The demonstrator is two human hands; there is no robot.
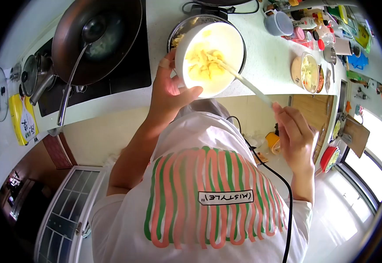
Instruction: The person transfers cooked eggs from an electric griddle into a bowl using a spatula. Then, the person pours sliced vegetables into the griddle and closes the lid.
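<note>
My left hand (173,90) grips the side of a white bowl (195,85), thumb on the near rim and fingers around its outer wall. The bowl is tilted so its inside shows, with pale yellow food pieces (206,65) in it. My right hand (298,133) pinches the end of pale chopsticks (248,83), whose tips reach into the food. Behind and partly under the bowl sits a metal basin (173,30) with more yellowish pieces at its left side; the rest of it is hidden.
At left a wok (64,61) with a ladle (70,79) and cloudy liquid stands on a black cooktop (132,65). A yellow packet (22,118) lies near the counter's left edge. To the right are a food container (297,72), jars and bottles. A black cable (283,175) hangs beside me.
</note>
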